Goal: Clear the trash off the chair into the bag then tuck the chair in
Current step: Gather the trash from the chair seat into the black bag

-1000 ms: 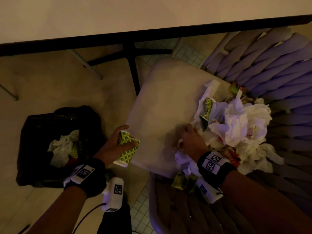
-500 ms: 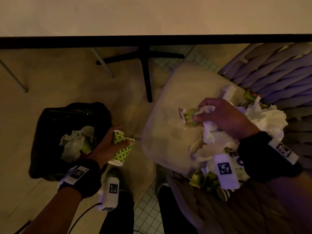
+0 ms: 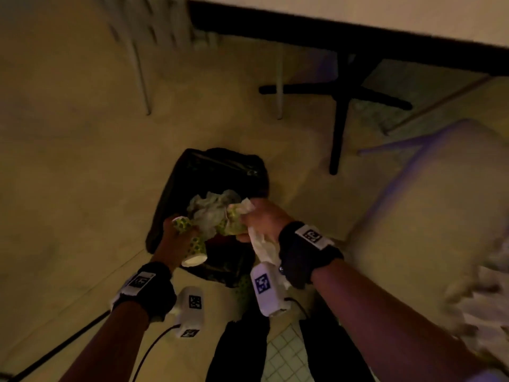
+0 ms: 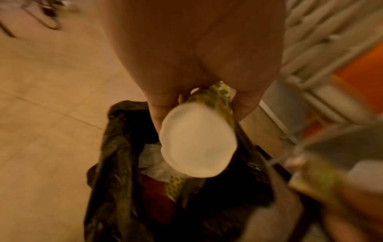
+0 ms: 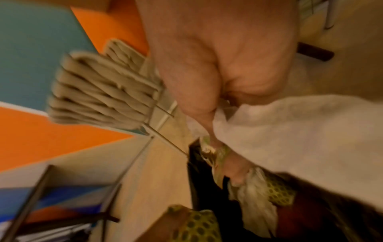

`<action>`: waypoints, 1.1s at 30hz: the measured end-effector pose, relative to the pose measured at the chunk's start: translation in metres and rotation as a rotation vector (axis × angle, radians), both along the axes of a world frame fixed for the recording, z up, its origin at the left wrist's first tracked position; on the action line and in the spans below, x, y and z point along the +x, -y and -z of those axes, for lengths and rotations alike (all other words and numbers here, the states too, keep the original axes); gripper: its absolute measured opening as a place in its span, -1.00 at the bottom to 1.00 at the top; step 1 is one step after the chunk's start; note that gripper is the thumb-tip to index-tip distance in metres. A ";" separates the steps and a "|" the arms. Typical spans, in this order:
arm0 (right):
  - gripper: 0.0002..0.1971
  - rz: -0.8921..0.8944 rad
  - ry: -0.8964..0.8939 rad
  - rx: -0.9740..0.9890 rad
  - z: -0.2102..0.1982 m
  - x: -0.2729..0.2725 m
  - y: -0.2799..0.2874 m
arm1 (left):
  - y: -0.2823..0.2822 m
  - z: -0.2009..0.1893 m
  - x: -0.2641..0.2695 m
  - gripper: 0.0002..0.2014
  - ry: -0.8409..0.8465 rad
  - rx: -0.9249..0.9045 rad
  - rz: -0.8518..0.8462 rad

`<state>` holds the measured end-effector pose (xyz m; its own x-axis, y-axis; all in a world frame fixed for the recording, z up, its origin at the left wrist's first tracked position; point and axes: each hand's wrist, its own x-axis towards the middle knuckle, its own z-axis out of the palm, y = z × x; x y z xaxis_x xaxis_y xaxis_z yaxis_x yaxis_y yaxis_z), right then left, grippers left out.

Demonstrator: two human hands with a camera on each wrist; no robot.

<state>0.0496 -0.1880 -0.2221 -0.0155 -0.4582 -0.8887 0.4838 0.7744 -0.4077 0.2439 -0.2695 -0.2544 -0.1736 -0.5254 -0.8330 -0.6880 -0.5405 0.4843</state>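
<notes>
1. No brand or readable writing shows anywhere; the only markings are the black-and-white square code tags on the wrist bands and on the white camera blocks under the wrists.
2. The left hand (image 3: 172,239) has its fingers (image 4: 159,113) curled round a paper cup with a green-and-yellow dot pattern (image 3: 192,244), at the near left edge of the bag's mouth. The cup's long axis slants, with its white round end (image 4: 196,142) pointing down and back toward the person.
3. The black plastic trash bag (image 3: 176,194) stands open on the pale floor between the two hands. It already holds crumpled white tissue (image 3: 212,210) and another dotted cup scrap (image 4: 174,186).
4. The right hand (image 3: 264,219) is closed on a bundle of crumpled white napkin and greenish wrapper (image 3: 234,219), held over the bag's opening. Its fingers (image 5: 234,167) pinch the bundle, and a loose tail of white napkin (image 3: 261,249) hangs down and back along the wrist.
5. The chair with a pale seat cushion (image 3: 429,205) stands at the far right, well apart from the bag. More white paper trash (image 3: 484,307), blurred, lies on its near edge.
6. Beyond the chair, the dark-edged tabotop is the tabletop (image 3: 358,12) on its black pedestal base (image 3: 338,106).
</notes>
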 end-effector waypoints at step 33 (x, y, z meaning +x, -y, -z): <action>-0.67 0.131 -0.124 -0.102 -0.112 -0.154 -0.187 | -0.108 -0.060 -0.200 -0.63 -0.072 -0.441 1.180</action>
<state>-0.1048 -0.0008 -0.1098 -0.1873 -0.5328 -0.8253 0.5191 0.6596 -0.5436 0.0438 -0.1616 -0.1947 -0.7633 -0.2502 -0.5956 -0.6048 0.6006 0.5229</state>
